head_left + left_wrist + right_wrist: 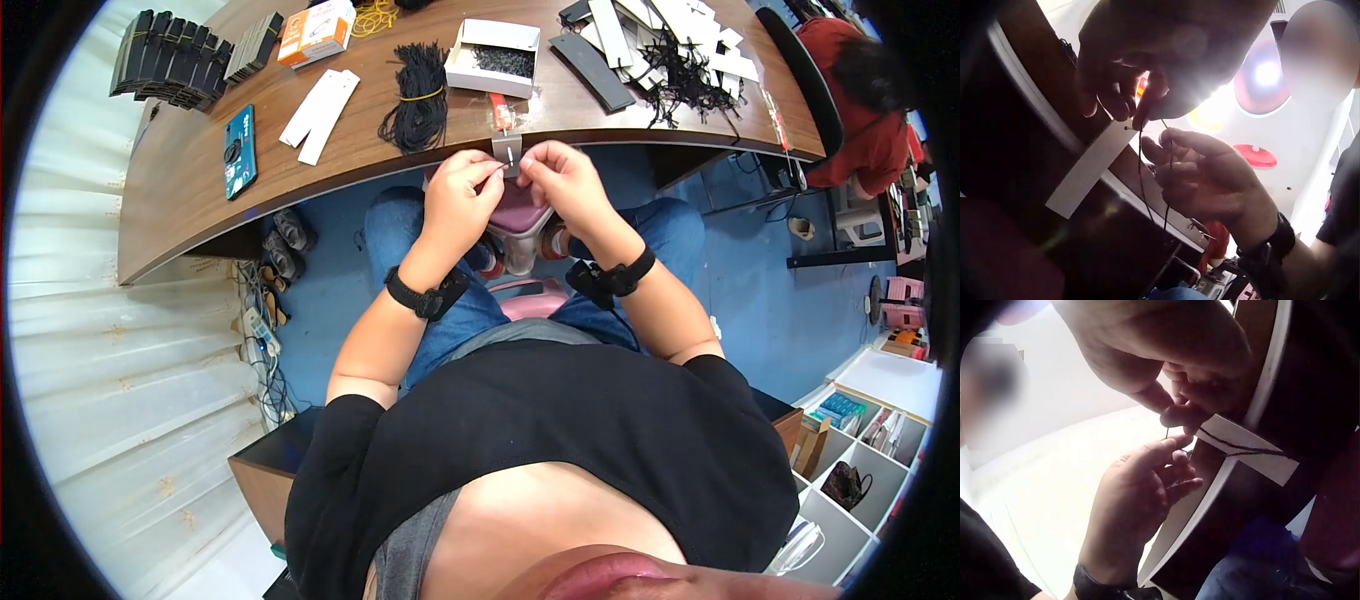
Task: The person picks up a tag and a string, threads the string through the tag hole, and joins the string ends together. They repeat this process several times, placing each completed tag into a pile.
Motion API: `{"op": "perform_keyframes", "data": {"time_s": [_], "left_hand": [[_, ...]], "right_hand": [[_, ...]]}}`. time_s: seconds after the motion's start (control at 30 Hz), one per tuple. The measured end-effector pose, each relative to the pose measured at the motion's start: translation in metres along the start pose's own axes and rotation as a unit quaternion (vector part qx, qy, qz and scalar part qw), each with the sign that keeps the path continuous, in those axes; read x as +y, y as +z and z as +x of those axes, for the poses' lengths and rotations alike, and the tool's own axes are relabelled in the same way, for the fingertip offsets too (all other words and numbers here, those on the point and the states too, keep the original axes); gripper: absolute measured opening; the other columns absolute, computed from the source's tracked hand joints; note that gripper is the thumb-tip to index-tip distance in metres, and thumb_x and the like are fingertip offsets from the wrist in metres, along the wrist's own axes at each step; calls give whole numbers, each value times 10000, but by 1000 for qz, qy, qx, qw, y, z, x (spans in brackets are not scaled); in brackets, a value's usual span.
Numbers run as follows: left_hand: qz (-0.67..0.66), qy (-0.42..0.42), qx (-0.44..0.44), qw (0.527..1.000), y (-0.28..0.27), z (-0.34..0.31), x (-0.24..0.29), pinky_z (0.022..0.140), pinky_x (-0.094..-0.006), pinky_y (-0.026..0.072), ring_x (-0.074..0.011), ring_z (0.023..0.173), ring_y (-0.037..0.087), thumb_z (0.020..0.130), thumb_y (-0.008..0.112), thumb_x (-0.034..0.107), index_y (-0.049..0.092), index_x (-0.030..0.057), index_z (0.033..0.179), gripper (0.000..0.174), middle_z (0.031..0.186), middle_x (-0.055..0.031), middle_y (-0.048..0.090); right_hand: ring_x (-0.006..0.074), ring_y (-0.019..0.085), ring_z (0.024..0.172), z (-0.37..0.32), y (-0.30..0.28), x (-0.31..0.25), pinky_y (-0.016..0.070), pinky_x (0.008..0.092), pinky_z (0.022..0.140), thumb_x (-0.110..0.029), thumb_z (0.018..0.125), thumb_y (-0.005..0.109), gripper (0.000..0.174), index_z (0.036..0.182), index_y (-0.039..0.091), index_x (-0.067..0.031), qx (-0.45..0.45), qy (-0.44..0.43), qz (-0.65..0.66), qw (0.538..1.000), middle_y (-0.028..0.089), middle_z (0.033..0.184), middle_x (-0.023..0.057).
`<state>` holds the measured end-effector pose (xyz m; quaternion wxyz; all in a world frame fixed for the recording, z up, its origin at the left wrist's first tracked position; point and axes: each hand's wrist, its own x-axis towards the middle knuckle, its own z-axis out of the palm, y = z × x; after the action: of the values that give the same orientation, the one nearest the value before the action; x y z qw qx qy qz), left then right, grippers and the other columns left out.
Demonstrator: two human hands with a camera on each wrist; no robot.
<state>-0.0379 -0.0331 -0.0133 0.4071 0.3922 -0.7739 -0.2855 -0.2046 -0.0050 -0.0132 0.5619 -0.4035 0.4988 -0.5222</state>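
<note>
A pale card lies over the table's front edge between both hands, its lower end hanging free. Thin black cord passes by its small hole and droops in a loop below the fingers; in the right wrist view the cord crosses the card. My left hand pinches the cord by the card's holed end. Opposite it, my right hand pinches cord between thumb and fingertips, also in the left wrist view, where that hand faces the left one. Fingers partly cover the cord's ends.
Behind the hands are a bundle of black cords and a white box with small black pieces. A pile of cards lies right; white strips and a teal package lie left. Another person sits far right.
</note>
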Motion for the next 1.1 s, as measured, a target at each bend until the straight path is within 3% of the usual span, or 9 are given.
{"op": "perform_keyframes", "data": {"time_s": [0.07,0.13,0.23,0.27,0.37,0.4,0.53,0.97,1.1], "left_hand": [[-86,-57,-40,994,0,0,-3,796,-285,469,-200,887,617,834,601,98,687,-10,927,167,962,-131,657],[-171,-83,-40,981,8,-7,-5,814,-290,462,-191,900,611,852,599,104,687,-14,941,172,936,-127,665],[-265,-119,-38,956,21,-15,-9,812,-262,460,-141,878,605,873,590,99,678,-18,961,171,918,-85,675],[-300,-151,-38,941,22,-16,-10,810,-256,460,-129,873,602,877,587,98,675,-19,965,171,922,-77,675],[-316,-178,-46,931,21,-14,-12,786,-238,464,-96,842,595,891,577,98,666,-25,953,164,915,-63,677],[-322,-179,-48,929,22,-14,-14,776,-237,466,-95,833,596,891,575,97,665,-27,947,163,908,-65,678],[-310,-193,-55,929,21,-15,-9,738,-227,472,-89,796,598,892,570,92,661,-33,929,159,883,-66,679],[-325,-193,-54,924,23,-14,-10,691,-226,471,-83,742,594,885,555,81,652,-48,897,162,810,-61,673],[-338,-192,-55,920,21,-14,-7,692,-224,468,-84,746,590,886,550,77,650,-48,897,161,815,-60,671]], "right_hand": [[54,478,502,-1,-4,16,375,188,458,-124,877,585,100,878,591,-24,-39,61,46,996,618,724,43],[53,483,544,-11,-4,21,370,188,487,-143,875,603,100,875,604,-43,-62,132,121,982,621,735,32],[60,496,566,-15,-6,21,389,218,504,-135,857,619,108,863,606,-28,-58,152,-4,987,617,727,23],[100,504,554,-12,-10,27,417,259,523,-112,821,636,94,854,606,-29,-35,37,-193,980,615,762,32],[148,542,581,-16,-1,-8,443,265,551,-92,787,641,112,890,624,-51,138,-251,-365,886,607,823,53],[191,598,651,-18,2,-23,465,272,560,-79,767,644,143,909,645,-85,136,-251,-351,892,605,890,63],[224,634,710,0,8,-23,507,307,587,-72,721,657,182,901,647,-97,134,-445,-471,750,619,881,45],[244,626,688,0,16,-25,503,320,576,-69,725,657,140,860,625,-91,133,-431,-466,761,599,862,50],[243,617,669,-2,19,-27,499,318,570,-67,725,663,120,834,619,-89,131,-402,-444,790,594,855,50]]}}
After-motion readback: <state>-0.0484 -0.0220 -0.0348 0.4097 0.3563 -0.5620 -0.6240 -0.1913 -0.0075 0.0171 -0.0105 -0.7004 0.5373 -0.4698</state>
